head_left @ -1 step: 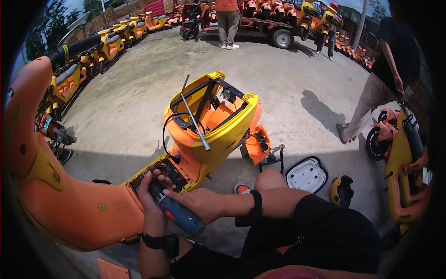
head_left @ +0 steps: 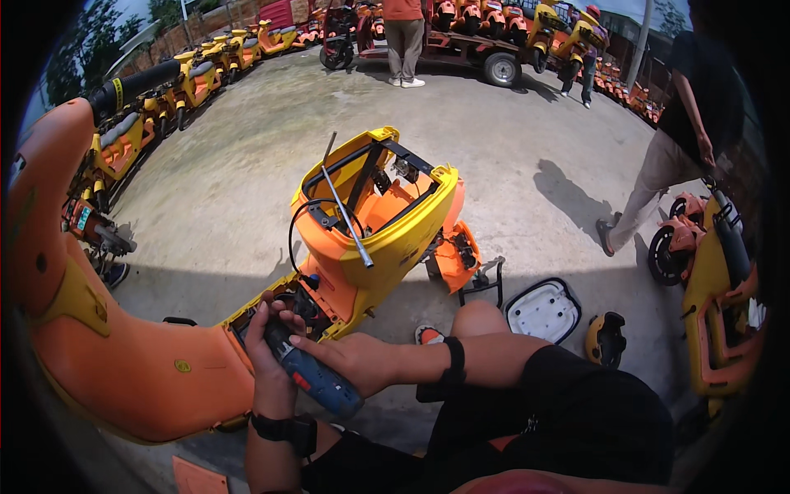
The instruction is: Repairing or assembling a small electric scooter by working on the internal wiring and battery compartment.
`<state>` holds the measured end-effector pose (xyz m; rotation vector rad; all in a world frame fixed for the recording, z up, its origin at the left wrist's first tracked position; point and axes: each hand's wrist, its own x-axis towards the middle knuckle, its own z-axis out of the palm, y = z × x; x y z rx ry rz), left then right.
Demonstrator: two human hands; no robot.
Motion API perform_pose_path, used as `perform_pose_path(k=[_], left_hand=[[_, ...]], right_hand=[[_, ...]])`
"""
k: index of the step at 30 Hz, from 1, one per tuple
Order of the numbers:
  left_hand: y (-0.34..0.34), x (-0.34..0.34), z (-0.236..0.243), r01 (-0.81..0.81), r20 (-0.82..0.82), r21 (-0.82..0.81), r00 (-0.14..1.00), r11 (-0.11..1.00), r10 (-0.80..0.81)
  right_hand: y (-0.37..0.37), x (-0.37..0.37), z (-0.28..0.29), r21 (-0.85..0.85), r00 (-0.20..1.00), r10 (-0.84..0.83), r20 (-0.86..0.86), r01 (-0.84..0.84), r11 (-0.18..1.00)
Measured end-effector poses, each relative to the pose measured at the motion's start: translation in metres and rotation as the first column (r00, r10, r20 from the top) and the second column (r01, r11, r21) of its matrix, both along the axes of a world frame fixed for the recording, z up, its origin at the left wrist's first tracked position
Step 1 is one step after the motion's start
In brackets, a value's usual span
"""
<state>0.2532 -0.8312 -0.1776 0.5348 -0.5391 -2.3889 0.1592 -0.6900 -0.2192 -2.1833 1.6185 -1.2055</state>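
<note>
At the near edge of the open middle part of an orange-and-yellow scooter (head_left: pixel 403 239), a blue cordless drill (head_left: pixel 327 385) is resting between the person's two hands, with its nose pointing up and to the left. From my distant seat, I am seeing the right hand (head_left: pixel 358 360) wrapping the body of the drill from above, with the thumb lying along it toward the nose. The left hand (head_left: pixel 270 336) is curling its fingers around the dark nose, and I am not able to tell how firmly they are pressing. The very tip is hiding behind these fingers.

I am judging this drill to be rather heavy for its size, stiff all over and not very fragile. The smooth blue housing may be slipping a little in a sweaty palm, so I am preferring the full wrap of the right hand for carrying the weight. I am treating the nose as a place for guiding only, because its front part can be turning. I am also minding the red switch (head_left: pixel 301 381), which is showing uncovered on the side.
</note>
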Motion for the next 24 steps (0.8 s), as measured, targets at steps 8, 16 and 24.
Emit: perform_pose_path(k=[8, 16, 24], left_hand=[[-0.019, 0.009, -0.025, 0.248, -0.348, -0.068, 0.902, 0.966, -0.256], [-0.022, 0.008, -0.027, 0.276, -0.332, -0.087, 0.898, 0.957, -0.289], [-0.019, 0.013, -0.022, 0.259, -0.347, -0.082, 0.898, 0.962, -0.272]], right_hand=[[-0.004, 0.003, -0.004, -0.074, 1.0, 0.002, 0.002, -0.002, 0.997], [0.0, 0.003, -0.004, -0.088, 0.999, -0.032, -0.02, 0.03, 0.996], [-0.002, 0.009, -0.004, -0.052, 0.995, -0.06, -0.079, 0.056, 0.997]])
